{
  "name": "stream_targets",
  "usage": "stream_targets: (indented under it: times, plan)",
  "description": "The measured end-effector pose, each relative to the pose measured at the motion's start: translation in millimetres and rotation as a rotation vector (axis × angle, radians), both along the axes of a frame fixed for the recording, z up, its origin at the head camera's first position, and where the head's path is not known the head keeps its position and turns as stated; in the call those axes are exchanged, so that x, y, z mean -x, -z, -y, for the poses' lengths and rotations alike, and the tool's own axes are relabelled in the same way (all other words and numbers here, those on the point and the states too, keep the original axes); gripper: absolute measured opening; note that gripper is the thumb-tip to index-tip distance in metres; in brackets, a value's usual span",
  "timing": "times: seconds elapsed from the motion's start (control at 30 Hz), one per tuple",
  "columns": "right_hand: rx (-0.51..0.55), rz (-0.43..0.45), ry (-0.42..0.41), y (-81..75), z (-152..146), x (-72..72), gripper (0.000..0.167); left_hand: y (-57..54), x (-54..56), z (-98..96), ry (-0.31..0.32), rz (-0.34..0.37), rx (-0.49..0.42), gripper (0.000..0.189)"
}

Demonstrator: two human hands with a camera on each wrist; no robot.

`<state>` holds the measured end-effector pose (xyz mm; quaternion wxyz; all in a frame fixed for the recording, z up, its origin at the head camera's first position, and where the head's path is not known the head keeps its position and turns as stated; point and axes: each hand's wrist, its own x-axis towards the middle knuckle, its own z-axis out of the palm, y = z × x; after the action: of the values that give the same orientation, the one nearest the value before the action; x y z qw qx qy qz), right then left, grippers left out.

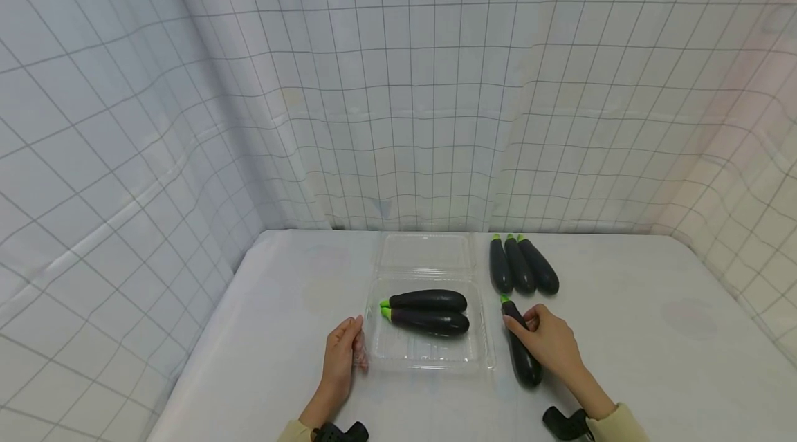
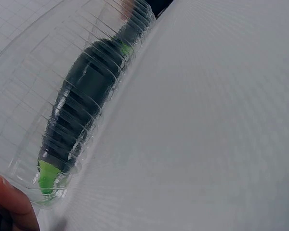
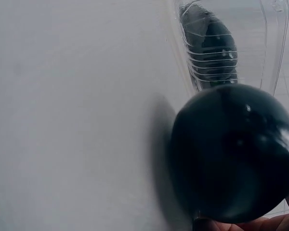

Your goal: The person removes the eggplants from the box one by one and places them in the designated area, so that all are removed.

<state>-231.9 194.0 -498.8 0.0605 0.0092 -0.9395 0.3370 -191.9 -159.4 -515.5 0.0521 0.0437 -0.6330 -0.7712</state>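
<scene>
A clear plastic clamshell container [image 1: 429, 353] lies with its lid folded back. Two dark eggplants with green stems, a rear eggplant [image 1: 429, 300] and a front eggplant [image 1: 431, 322], lie side by side in its base. My left hand [image 1: 339, 357] holds the container's left edge; in the left wrist view the thumb [image 2: 13, 199] is at the rim. To the right of the container, my right hand [image 1: 553, 339] grips another eggplant [image 1: 526, 364] near its middle. That eggplant's rounded end fills much of the right wrist view, with the fingertips [image 3: 260, 224] under it.
Three more eggplants [image 1: 521, 265] lie in a row at the table's back right. The raised lid [image 1: 426, 252] reaches to the back edge of the white table [image 1: 286, 290]. White grid-patterned curtains [image 1: 411, 117] surround the table at the back and sides.
</scene>
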Motion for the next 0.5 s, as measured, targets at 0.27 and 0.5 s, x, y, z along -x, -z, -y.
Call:
stream_targets:
  times: [0.27,0.5]
  plan:
    - [-0.008,0.000,0.008,-1.3,-1.3,-0.8,0.053,-2.5,-0.2,-0.9,-0.002,-0.008,-0.003,0.040]
    - [-0.036,0.012,0.032,-3.2,-2.2,-3.8,0.053,-1.1,-0.6,-0.9,0.008,-0.020,0.005,0.039]
